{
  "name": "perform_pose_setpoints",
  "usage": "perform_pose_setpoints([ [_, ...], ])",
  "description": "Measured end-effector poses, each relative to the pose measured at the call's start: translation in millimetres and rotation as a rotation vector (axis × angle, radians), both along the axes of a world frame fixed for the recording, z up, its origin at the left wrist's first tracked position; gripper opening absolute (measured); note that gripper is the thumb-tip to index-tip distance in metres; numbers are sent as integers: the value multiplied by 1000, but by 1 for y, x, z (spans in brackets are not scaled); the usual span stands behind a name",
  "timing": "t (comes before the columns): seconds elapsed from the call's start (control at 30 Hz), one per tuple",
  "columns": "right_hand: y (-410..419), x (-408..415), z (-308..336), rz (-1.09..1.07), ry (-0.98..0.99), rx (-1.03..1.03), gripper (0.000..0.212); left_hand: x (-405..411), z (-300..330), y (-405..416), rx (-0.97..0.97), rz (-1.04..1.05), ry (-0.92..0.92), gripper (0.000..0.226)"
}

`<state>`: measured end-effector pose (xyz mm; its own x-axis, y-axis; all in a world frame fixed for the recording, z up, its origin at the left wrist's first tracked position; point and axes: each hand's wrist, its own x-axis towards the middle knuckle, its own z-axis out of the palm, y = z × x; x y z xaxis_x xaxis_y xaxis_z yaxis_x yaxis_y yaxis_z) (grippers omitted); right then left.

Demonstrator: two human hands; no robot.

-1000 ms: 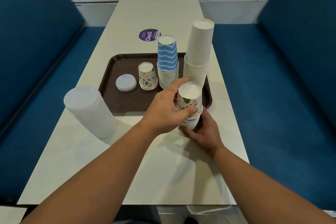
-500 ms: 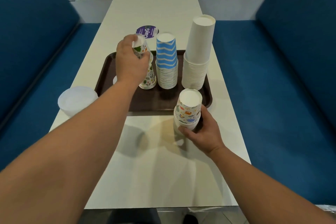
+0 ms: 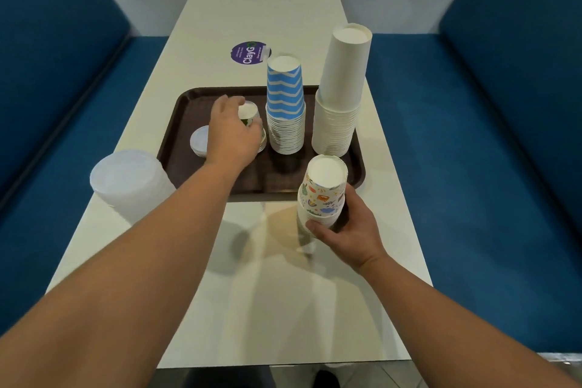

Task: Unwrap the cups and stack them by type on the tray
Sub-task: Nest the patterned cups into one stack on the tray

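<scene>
On the brown tray (image 3: pixel 176 148), our left hand (image 3: pixel 231 134) grips a small patterned cup (image 3: pixel 248 113) atop its stack; near the tray's right edge, our right hand (image 3: pixel 349 233) holds the patterned cup stack (image 3: pixel 322 195).

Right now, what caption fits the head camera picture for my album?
Left hand sets a patterned cup on the brown tray; right hand holds the patterned cup stack.

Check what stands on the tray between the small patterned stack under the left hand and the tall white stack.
In the head view, the blue zigzag cup stack stands between the patterned stack and the white stack on the tray.
</scene>
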<state>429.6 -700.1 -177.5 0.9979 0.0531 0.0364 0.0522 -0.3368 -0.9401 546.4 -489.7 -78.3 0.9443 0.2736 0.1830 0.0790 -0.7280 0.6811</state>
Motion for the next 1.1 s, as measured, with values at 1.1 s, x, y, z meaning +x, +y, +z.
perform_pose_setpoints([
  [1.1, -1, 0, 5, 17, -15, -38, 74, -62, 50, -18, -626, -250, -411, 66],
])
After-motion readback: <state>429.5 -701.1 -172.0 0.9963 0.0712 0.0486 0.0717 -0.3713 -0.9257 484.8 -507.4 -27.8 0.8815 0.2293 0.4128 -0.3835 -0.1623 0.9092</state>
